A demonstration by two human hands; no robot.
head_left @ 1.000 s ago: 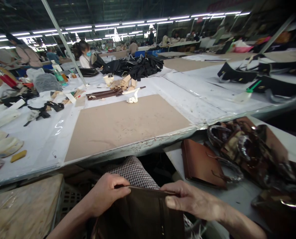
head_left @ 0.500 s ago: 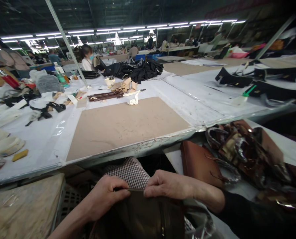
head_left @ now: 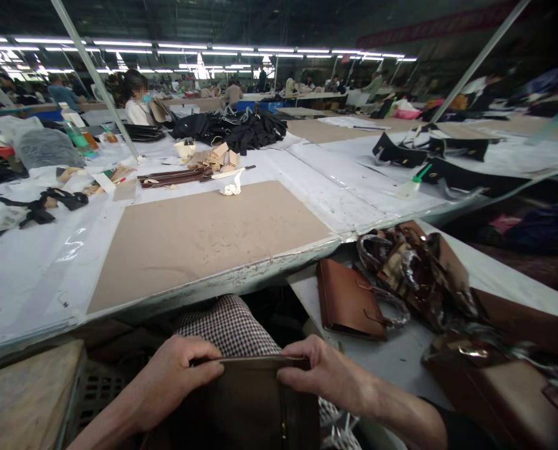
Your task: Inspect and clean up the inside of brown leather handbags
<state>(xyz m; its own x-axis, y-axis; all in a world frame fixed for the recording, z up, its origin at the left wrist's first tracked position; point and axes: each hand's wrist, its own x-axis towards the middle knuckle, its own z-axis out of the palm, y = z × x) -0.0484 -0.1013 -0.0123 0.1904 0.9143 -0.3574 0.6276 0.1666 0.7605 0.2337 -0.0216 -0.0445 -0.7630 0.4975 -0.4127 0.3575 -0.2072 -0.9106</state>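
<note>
A dark brown leather bag rests over my lap, its top edge running level between my hands. My left hand pinches that edge near its left end, thumb towards me and fingers over the far side. Closer to the right end, my right hand grips the same edge between thumb and bent fingers. Beyond the bag, checked cloth covers my knee. The lower part of the bag runs out of view.
Ahead stands a white-covered worktable with a brown board along its front edge. Brown handbags with plastic-wrapped handles lie to the right. A plastic crate is at lower left. Across the table sits a person beside black pieces.
My hands have moved farther apart along the bag's top edge, the left one leftward and the right one slightly rightward. The view has turned to the right.
</note>
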